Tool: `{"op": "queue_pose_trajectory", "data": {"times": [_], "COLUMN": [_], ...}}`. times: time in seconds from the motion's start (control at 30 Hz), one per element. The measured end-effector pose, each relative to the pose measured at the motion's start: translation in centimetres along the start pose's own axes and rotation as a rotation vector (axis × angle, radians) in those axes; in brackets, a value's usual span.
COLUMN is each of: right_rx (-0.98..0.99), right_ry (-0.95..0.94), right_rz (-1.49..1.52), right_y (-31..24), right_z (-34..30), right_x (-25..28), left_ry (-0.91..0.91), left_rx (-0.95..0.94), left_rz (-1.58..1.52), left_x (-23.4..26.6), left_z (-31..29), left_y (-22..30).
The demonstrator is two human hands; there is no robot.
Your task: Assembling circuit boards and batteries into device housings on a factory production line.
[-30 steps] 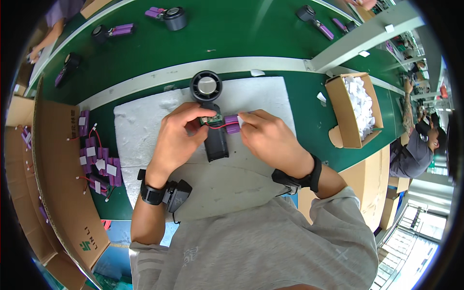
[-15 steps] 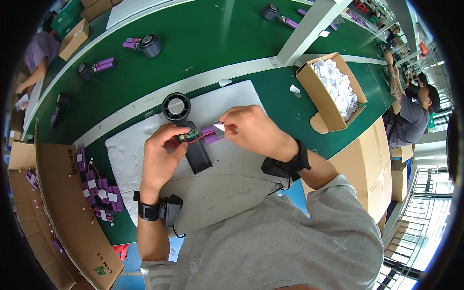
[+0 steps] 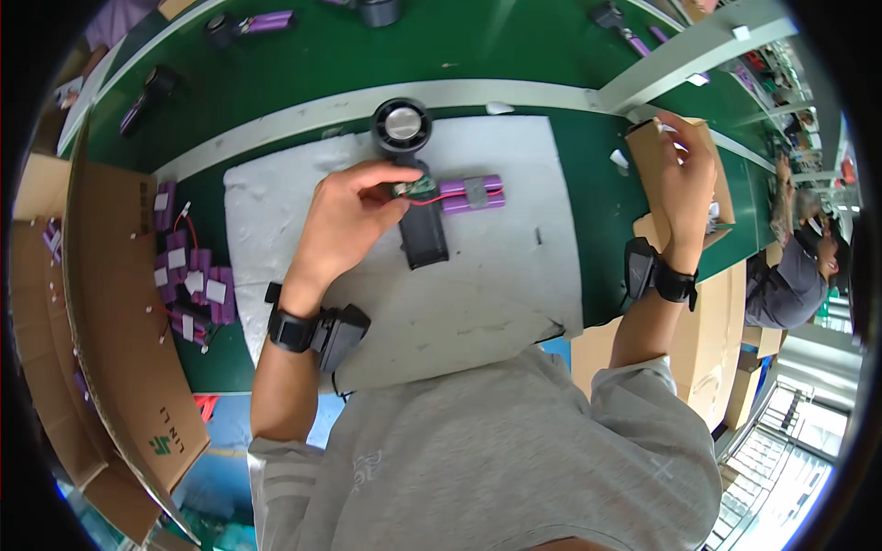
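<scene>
A black handheld fan (image 3: 424, 241) lies on the white foam mat, its round head (image 3: 402, 125) pointing away from me and its handle towards me. My left hand (image 3: 354, 216) pinches the small green circuit board (image 3: 418, 189) at the fan's neck between thumb and fingers. Beside the handle, on the right, lies a purple two-cell battery pack (image 3: 487, 196) with a grey patch across its middle and a red wire running to the board. Off to the right, my right hand (image 3: 689, 184) is over the edge of a cardboard box (image 3: 648, 170), fingers apart; a small white bit shows near the fingertips.
Purple battery packs (image 3: 195, 266) with white labels and wires lie left of the mat (image 3: 496, 285), beside a large open carton (image 3: 129, 321). Beyond a white rail (image 3: 349, 108) more fans and batteries (image 3: 266, 22) lie on green. A white post (image 3: 689, 55) rises behind the box.
My right hand has left the battery pack and moved right to the cardboard box, away from the white piece's earlier place. The pack's grey patch now shows. My left hand remains at the circuit board.
</scene>
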State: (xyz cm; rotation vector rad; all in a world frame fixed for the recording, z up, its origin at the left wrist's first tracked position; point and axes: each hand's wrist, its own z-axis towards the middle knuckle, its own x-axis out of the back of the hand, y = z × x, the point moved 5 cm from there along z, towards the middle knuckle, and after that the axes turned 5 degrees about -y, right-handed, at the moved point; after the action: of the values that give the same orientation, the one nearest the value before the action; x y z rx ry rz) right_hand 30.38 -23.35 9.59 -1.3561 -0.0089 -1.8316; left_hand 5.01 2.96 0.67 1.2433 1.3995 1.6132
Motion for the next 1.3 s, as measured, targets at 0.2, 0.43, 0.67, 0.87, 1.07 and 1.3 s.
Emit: {"op": "queue_pose_trajectory", "data": {"times": [0.2, 0.43, 0.67, 0.87, 1.07, 1.3], "right_rx": [0.586, 0.505, 0.070, -0.182, -0.165, -0.180], "right_ry": [-0.692, -1.056, -1.383, -1.532, -1.604, -1.517], "right_rz": [0.388, 0.510, 0.949, 1.299, 1.403, 1.149], "right_y": [-12.8, -12.3, -12.6, -12.6, -12.9, -12.2], "right_z": [-6.2, -6.9, -8.4, -8.8, -9.3, -8.0], "right_x": [-9.8, -12.1, -11.8, -11.2, -11.0, -11.0], "left_ry": [-0.006, 0.039, 0.034, 0.010, 0.068, 0.107], "left_rx": [0.062, 0.024, -0.059, -0.141, -0.248, -0.367], "left_rz": [-0.029, 0.020, 0.082, 0.244, 0.371, 0.474], "left_x": [0.1, 0.0, 0.4, 0.3, -0.1, -0.3], "left_z": [0.0, 0.0, 0.1, 0.3, 0.1, -0.1], "left_y": [-0.4, -0.3, -0.3, 0.4, 0.7, 1.5]}}
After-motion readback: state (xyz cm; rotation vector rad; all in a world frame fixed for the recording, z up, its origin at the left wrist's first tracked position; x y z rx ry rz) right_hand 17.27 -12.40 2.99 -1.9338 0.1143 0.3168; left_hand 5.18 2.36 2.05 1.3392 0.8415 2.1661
